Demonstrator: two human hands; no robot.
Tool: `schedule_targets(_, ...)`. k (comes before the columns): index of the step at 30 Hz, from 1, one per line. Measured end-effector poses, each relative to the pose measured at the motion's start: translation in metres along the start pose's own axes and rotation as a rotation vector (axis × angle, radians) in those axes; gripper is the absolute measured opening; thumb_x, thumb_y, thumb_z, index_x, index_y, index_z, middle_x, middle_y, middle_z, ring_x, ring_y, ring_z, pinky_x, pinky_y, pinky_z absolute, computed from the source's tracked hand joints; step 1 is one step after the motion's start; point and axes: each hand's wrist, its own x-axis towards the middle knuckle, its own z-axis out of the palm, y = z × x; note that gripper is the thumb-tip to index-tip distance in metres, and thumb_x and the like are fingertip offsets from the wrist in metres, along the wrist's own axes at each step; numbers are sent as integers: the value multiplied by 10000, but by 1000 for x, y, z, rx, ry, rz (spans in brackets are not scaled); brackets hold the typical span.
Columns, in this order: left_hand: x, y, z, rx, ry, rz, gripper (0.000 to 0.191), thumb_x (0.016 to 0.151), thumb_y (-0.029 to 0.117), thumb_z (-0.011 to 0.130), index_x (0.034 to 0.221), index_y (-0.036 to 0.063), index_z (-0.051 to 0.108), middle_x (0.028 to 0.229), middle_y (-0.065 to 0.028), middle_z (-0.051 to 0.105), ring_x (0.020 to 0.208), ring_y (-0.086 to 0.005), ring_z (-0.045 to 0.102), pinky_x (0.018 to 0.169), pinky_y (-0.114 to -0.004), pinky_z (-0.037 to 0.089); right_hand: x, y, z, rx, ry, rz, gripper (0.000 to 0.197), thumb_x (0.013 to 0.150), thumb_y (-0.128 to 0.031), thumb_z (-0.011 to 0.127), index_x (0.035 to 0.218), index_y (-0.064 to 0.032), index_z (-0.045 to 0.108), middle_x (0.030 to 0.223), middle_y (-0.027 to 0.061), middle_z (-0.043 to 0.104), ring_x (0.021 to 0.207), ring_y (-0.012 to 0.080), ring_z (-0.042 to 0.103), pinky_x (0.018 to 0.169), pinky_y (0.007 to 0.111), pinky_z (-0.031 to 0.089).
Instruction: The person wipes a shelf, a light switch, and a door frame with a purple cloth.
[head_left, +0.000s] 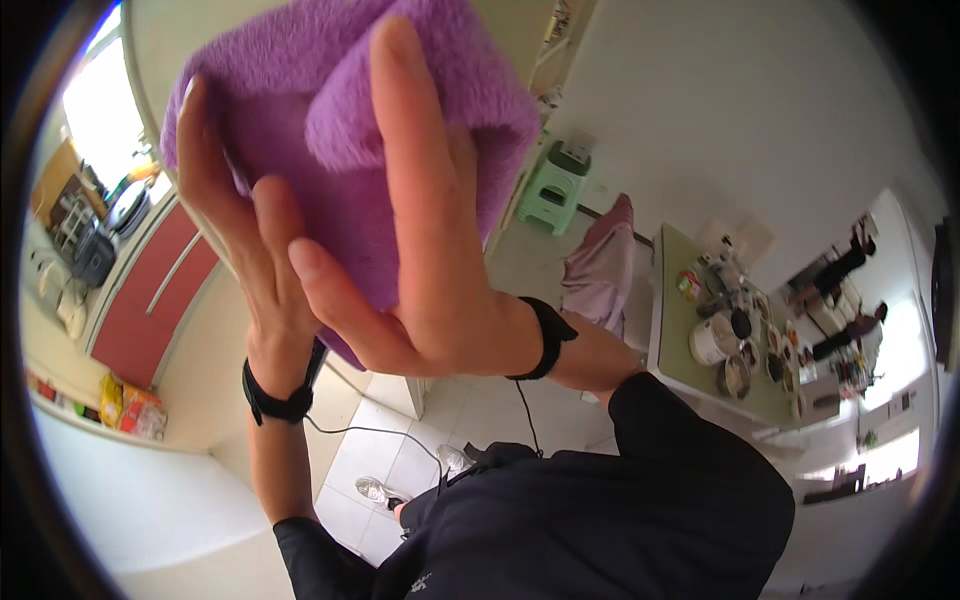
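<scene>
A purple plush cloth (330, 217), folded over on itself, fills the upper left of the view, close to the camera. My left hand (247, 225) grips its left side, with fingers spread along the plush. On the right part of the cloth is my right hand (435, 277), one long finger pointing up across a rolled fold and the other digits curled low near my left hand. Black straps go around both wrists, with thin dark cables hanging below. Parts of several fingertips are hidden by the cloth.
Red cabinet doors (154, 292) and a cluttered counter stand at left. A green stool (555, 187) and a pink cloth-draped item (604, 270) are beyond my right arm. Pots and bowls crowd a green-topped table (675, 300) at right. Two people (847, 334) are farther off.
</scene>
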Motion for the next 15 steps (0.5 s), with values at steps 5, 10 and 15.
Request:
schedule_targets(5,-33,-37,8,361,-32,34,747,966,542,354,1444,-31,312,1396,-186,461,1173,-378,475,1011,-478,308,-29,-12,33,-407,-147,-16,640,873,-99,604,1367,176,304,1352,382,364,1152,476,465,1006,517,360)
schedule_targets(10,-189,-64,-5,331,-200,4,692,918,507,470,1356,-29,471,1378,-293,431,1183,-461,451,988,-560,356,-181,-39,44,-971,-436,-234,500,872,-126,620,1282,121,476,1187,359,520,1084,452,549,919,522,466)
schedule_targets(15,-287,-57,-12,-87,-349,-440,685,873,349,557,1413,-21,357,1436,-317,327,1310,-558,298,1063,-667,221,-191,-57,57,-750,-650,139,527,850,-120,597,1324,82,486,1175,292,568,1029,428,585,916,524,464)
